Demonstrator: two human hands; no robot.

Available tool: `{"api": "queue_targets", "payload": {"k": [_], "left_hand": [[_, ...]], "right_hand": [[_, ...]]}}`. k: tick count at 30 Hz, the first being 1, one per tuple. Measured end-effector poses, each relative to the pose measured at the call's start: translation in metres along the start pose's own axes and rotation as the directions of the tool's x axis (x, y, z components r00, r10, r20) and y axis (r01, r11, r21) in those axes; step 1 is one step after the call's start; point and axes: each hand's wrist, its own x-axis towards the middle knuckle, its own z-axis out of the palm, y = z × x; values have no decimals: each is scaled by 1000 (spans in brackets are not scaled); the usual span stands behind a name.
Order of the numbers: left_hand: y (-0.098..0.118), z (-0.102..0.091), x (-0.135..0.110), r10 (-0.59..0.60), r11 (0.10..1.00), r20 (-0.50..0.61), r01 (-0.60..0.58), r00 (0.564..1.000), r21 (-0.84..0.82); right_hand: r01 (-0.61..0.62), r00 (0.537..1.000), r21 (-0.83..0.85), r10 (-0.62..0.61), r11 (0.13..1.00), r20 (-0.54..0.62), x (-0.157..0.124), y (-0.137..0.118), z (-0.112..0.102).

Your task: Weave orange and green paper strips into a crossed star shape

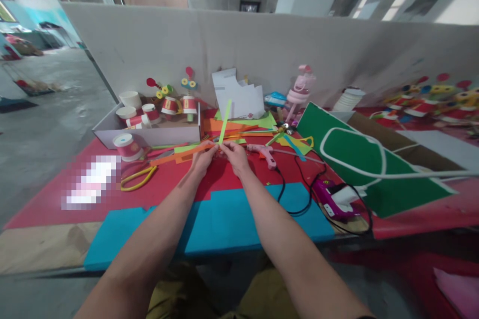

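Note:
Both my hands meet over the red table (48,199), fingers pinched together where two paper strips cross. My left hand (204,157) pinches an orange paper strip (175,154) that runs left and down from the pinch. My right hand (234,154) pinches a light green paper strip (224,119) that stands up and away from the fingers. A pink glue gun (264,152) lies just right of my right hand. Yellow-handled scissors (138,179) lie to the left of my left hand.
A white box (149,134) holds paper cups and finished cup figures (170,102). Loose coloured paper sheets (247,124), a pink bottle (299,92), a green board (359,159) with white cable, a purple glue gun (333,199) and blue foam sheets (232,219) surround the hands.

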Motion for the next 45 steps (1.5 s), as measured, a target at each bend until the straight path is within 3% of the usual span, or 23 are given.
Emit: {"api": "queue_targets", "payload": {"k": [5,12,22,29,37,45], "left_hand": [[-1,-3,2,1,997,-91,6,996,77],[-5,-7,4,46,987,-81,-32,996,160],[1,-5,2,31,995,-76,-24,997,95],[-3,-6,5,-9,1000,-62,10,998,12],[-2,-7,7,-40,999,-71,40,997,0],[-1,-3,6,-51,996,5,52,999,-77]], "right_hand": [[4,1000,25,-5,1000,17,-1,0,1],[-36,999,64,34,997,36,-1,0,0],[-89,995,124,84,988,45,-1,-2,-2],[-39,999,70,37,997,25,0,-1,1],[-90,991,80,81,993,107,-1,-1,-3],[-61,998,75,63,995,-27,2,3,-6]]}}
